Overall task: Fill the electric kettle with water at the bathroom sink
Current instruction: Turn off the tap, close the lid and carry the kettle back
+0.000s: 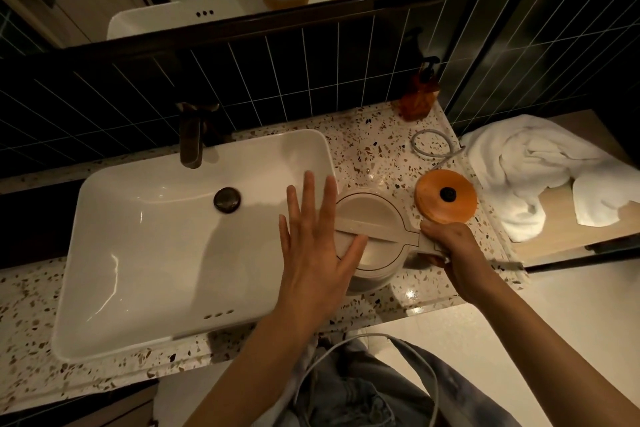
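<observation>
A cream electric kettle [375, 218] with its lid closed stands on the speckled counter [374, 146], just right of the white rectangular sink [166, 246]. My right hand [450, 246] is closed around the kettle's handle on its right side. My left hand [318, 239] is spread flat with fingers apart, its thumb lying on the kettle's lid. The dark faucet [192, 139] rises at the back of the sink, and no water is running. The kettle's orange round base [446, 197] lies on the counter behind the kettle, its grey cord [433, 146] looped toward the wall.
An amber soap pump bottle [419, 94] stands in the back right corner. A crumpled white towel [540, 170] lies on the wooden shelf to the right. The dark tiled wall and mirror rise behind the sink. The drain plug [227, 199] sits in the basin.
</observation>
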The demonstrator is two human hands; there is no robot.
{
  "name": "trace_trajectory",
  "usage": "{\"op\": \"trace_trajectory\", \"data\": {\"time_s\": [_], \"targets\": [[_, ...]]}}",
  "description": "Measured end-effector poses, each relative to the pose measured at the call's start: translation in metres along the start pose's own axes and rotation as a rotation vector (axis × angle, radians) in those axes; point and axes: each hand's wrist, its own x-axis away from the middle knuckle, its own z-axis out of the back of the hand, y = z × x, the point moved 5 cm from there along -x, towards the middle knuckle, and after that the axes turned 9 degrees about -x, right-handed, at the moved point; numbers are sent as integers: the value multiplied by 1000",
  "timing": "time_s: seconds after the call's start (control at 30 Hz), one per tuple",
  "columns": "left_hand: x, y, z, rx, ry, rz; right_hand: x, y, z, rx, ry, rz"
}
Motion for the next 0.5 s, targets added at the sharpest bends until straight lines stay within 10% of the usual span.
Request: {"op": "trace_trajectory", "data": {"time_s": [0.17,0.5], "targets": [[0,-21,-1,801,-59,338,2,-5,-5,-16,26,11],[1,-28,-19,1022,-197,450,8,-4,-8,-69,94,54]]}}
